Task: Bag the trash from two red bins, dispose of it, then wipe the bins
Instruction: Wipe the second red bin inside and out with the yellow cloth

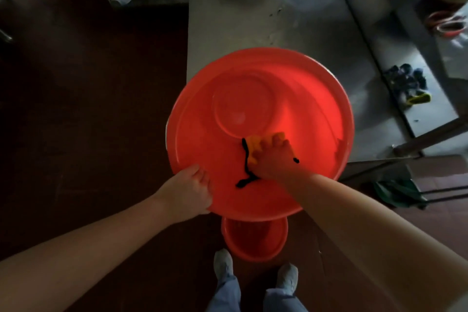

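Observation:
A large red bin (260, 99) fills the middle of the view, tipped so I look into its inside, its far rim against the steel table. My left hand (188, 190) grips its near left rim. Inside the bin my right hand (272, 157) presses a yellow cloth (253, 145) with a black cord against the near wall, fingers spread over it. A second, smaller red bin (254, 239) stands upright on the floor just below, in front of my feet.
A steel table (253, 20) runs away behind the bin, with a round wooden block and a white box at its far end. A lower steel shelf (405, 83) on the right holds dark gloves. Bottles stand at the upper left. Dark floor lies to the left.

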`<action>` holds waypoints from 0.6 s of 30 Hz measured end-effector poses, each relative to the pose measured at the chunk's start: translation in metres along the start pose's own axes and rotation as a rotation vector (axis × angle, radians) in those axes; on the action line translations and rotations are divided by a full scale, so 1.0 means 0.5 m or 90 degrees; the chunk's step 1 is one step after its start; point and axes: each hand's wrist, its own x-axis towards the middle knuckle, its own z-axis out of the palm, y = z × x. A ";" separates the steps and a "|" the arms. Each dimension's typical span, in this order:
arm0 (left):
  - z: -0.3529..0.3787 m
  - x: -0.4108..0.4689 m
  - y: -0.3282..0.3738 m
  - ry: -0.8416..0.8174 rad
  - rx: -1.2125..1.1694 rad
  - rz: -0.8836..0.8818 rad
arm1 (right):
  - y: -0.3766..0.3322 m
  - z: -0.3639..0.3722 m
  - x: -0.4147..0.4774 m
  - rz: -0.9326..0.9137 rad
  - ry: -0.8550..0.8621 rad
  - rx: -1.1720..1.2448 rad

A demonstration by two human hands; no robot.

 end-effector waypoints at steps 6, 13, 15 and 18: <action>-0.052 0.022 -0.042 0.030 -0.035 0.033 | 0.030 -0.037 -0.123 -0.065 -0.052 -0.113; -0.111 0.042 -0.106 0.016 -0.027 0.032 | 0.100 -0.070 -0.214 -0.154 -0.146 -0.069; -0.126 0.043 -0.131 0.022 0.017 0.029 | 0.119 -0.081 -0.222 -0.193 -0.165 -0.071; -0.142 0.048 -0.171 0.011 0.073 0.012 | 0.137 -0.095 -0.223 -0.234 -0.124 -0.124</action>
